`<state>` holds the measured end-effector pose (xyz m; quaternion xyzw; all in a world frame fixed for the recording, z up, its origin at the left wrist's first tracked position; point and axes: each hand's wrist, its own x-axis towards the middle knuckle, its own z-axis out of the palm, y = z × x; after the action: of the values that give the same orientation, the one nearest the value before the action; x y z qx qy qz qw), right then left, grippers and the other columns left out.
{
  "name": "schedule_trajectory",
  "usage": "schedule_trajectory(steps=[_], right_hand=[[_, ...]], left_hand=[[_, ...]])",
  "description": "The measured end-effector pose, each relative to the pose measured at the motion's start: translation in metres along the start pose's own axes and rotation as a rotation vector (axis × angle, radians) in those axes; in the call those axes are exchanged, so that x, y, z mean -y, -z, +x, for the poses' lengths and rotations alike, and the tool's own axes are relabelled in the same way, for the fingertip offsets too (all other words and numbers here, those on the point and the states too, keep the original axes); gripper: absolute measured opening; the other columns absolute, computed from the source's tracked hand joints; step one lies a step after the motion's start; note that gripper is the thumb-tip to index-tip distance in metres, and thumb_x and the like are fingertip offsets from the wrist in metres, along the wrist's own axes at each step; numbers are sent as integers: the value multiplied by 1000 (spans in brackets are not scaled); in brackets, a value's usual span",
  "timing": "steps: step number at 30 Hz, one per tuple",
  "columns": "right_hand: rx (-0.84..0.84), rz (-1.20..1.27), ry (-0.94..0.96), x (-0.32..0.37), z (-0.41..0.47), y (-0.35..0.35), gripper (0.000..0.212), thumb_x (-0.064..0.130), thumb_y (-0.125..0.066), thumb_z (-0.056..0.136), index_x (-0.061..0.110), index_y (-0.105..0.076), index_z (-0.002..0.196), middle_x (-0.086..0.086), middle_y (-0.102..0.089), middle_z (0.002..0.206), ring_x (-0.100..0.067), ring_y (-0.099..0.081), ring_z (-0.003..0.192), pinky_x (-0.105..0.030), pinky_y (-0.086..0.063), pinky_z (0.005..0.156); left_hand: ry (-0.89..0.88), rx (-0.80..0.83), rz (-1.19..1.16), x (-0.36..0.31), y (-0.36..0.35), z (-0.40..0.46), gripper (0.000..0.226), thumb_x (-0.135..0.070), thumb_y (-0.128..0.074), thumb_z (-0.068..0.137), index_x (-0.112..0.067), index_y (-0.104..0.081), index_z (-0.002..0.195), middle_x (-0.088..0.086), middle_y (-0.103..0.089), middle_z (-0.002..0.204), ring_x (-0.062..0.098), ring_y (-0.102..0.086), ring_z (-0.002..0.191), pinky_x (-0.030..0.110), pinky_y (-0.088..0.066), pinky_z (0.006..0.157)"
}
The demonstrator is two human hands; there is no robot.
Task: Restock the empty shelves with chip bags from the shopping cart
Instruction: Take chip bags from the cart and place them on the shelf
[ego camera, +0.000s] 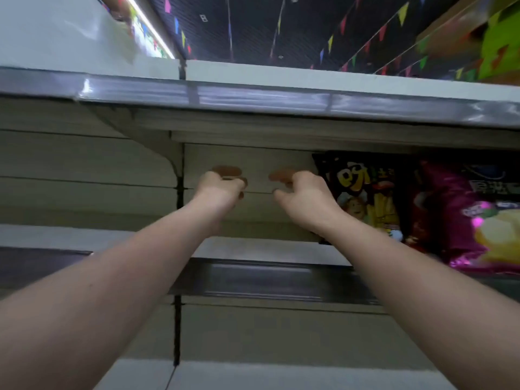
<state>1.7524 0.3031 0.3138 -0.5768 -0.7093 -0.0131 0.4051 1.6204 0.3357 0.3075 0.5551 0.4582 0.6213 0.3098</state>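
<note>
Both bare forearms reach up and forward into the middle shelf (270,249), side by side and apart. The left hand (219,190) is seen from behind the wrist, fingers curled down and inward; nothing shows in its grasp, though the palm side is hidden. The right hand (301,192) sits just beside a black chip bag (365,198), fingers bent and loosely spread, thumb pointing left, holding nothing visible; whether its far edge touches the bag cannot be told. The black chip bag stands upright on that shelf, right of the hands, with a pink chip bag (478,220) against its right side, cut off by the frame edge. Motion blur smears the fingertips, the bag print and the upper shelf (253,97). Coloured flags (380,32) hang overhead. The shopping cart is out of view.
</note>
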Motion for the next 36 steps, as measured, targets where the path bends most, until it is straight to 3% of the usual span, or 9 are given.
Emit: schedule_trajectory(steps=[3,8,16,20,22,27,36], right_hand=[[82,67,106,36,-2,-22,37,21,-50,93,25,-54,129,-1,-54,134,-10,-53,100,-13,-34,78],[184,71,243,105,-5,-71,38,18,-51,90,20,-55,128,-5,-57,131,-20,-52,119,-22,-38,93],[286,259,417,228,-27,-150,29,19,-53,89,21,-64,117,-2,-64,120,-16,-56,112,-17,-36,88],[365,354,501,289,-49,-195,29,16,-53,89,19,-65,116,0,-65,118,-13,-57,106,-11,-33,76],[396,408,530,322,-60,-218,31,15,-51,89,20,-65,116,1,-65,119,-13,-57,101,-14,-36,80],[469,511,615,394,-88,-274,31,16,-53,89,21,-63,118,1,-64,119,-12,-56,111,-14,-35,83],[811,605,668,475,-148,-384,34,17,-53,90,23,-59,123,-1,-59,124,-15,-54,114,-20,-37,83]], left_hand=[[-35,-77,19,6,53,-5,13,-12,-55,93,-15,-53,105,-2,-56,79,15,-59,77,25,-49,71],[-51,-214,57,14,145,-11,13,-10,-55,92,-15,-54,104,-3,-55,78,11,-57,68,24,-45,64],[-18,-450,160,22,298,-38,13,-8,-53,92,-15,-55,104,-2,-53,77,10,-53,66,21,-42,58],[37,-587,257,35,387,-60,16,-11,-54,91,-16,-58,105,-1,-58,81,16,-59,75,25,-46,64],[65,-654,295,42,430,-73,15,-12,-54,91,-17,-58,104,-1,-59,82,18,-60,80,25,-48,66],[146,-770,315,58,514,-102,16,-10,-52,92,-16,-56,107,-1,-57,83,15,-58,79,26,-48,71],[340,-981,375,104,622,-164,16,-12,-52,94,-14,-55,109,8,-58,101,19,-57,89,34,-50,84]])
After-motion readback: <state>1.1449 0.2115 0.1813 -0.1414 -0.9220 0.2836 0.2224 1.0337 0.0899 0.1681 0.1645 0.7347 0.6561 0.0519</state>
